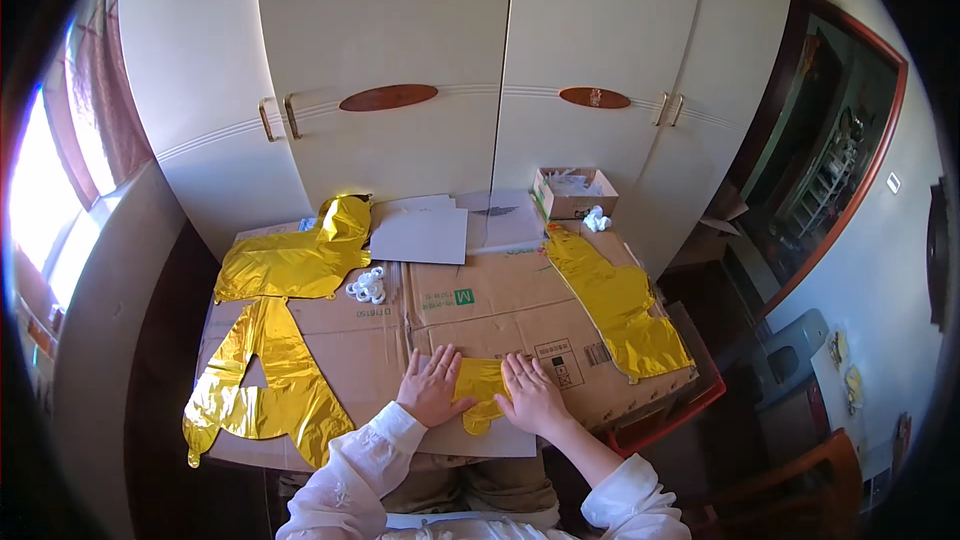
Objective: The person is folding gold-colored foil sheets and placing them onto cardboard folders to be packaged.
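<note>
A small folded gold foil balloon point(481, 380) lies on a pale grey card point(508, 440) at the near edge of the cardboard-covered table. My left hand point(432, 390) rests flat at its left edge, fingers stretched forward and thumb reaching onto the foil. On the other side, my right hand point(533, 397) lies with extended fingers over the balloon's right edge. Neither hand grips anything. To the left spreads a flat gold balloon shaped like a letter A point(300, 402). Another flat gold balloon point(285, 264) lies beyond it, and a third point(618, 308) is at the right.
White coiled ribbon point(367, 286) sits left of centre, and a white bundle point(597, 219) lies by a small open box point(577, 206). Grey cards point(422, 234) are stacked at the back. A white wardrobe point(385, 20) stands behind the cardboard point(470, 295); a wooden chair point(800, 485) is at right.
</note>
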`<state>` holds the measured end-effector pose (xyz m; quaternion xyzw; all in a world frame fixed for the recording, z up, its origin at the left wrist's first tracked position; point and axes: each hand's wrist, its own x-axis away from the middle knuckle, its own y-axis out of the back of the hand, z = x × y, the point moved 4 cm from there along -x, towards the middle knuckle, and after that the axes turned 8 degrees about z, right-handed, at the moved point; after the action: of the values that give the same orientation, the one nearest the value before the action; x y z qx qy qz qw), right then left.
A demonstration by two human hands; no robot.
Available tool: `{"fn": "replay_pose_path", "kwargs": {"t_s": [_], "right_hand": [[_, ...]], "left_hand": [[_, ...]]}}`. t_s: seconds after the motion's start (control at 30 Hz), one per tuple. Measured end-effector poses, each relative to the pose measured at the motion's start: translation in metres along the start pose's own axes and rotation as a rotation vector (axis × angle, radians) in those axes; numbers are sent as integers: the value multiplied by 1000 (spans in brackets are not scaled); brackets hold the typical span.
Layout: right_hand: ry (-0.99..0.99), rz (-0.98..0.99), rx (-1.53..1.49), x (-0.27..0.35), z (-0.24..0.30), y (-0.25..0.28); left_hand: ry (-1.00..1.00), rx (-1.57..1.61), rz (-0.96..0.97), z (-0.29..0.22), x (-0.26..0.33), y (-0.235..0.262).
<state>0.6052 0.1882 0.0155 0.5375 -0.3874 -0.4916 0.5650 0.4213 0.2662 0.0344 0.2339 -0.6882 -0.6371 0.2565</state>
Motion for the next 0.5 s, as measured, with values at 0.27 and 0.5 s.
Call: {"fn": "replay_pose_path", "kwargs": {"t_s": [0.27, 0.5], "right_hand": [[7, 30, 75, -1, 0, -2], [32, -47, 133, 16, 12, 24]], "left_hand": [[-404, -80, -78, -5, -36, 25], [-615, 48, 24, -17, -48, -14]]}}
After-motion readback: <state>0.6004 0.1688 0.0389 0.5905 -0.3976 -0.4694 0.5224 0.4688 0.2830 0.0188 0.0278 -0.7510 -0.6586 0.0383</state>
